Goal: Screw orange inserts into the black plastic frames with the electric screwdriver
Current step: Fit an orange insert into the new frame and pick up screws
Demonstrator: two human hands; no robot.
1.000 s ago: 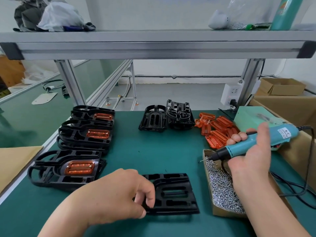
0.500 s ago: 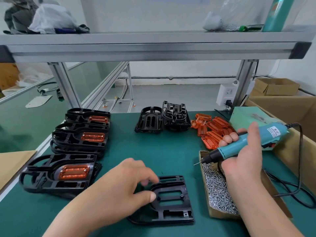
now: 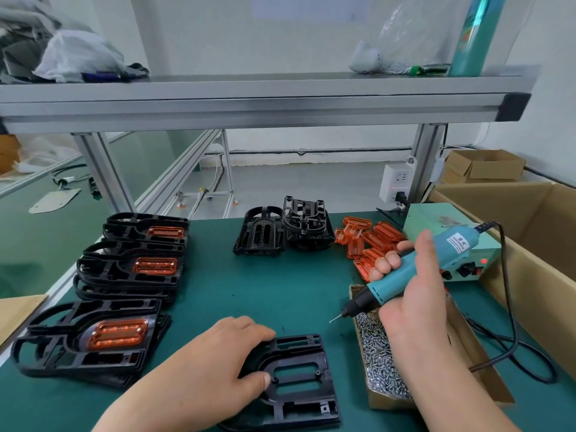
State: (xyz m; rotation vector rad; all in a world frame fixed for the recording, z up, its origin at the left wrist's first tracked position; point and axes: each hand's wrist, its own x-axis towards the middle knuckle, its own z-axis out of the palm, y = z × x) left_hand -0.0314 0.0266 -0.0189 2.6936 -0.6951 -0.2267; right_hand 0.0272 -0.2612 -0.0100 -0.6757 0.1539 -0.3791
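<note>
A black plastic frame [image 3: 307, 397] with no insert lies flat on the green mat in front of me. My left hand [image 3: 218, 363] grips its left edge, thumb and fingers on the rim. My right hand [image 3: 414, 304] holds the teal electric screwdriver [image 3: 420, 269], whose bit points down-left over the left rim of the screw tray [image 3: 378, 366]. Loose orange inserts [image 3: 371, 241] lie in a pile at the back right, partly hidden by my right hand. Empty black frames [image 3: 280, 232] stand at the back centre.
Three stacks of frames with orange inserts fitted [image 3: 93, 338] line the left side. A green power box [image 3: 452, 241] and cardboard cartons [image 3: 530, 232] stand on the right. The screwdriver cable [image 3: 511, 338] loops over the mat. An aluminium shelf [image 3: 249, 101] spans overhead.
The black frame has been turned over and shifted closer, with its inner face up. My left hand moved from its top to its left edge. The screwdriver stays over the screw tray.
</note>
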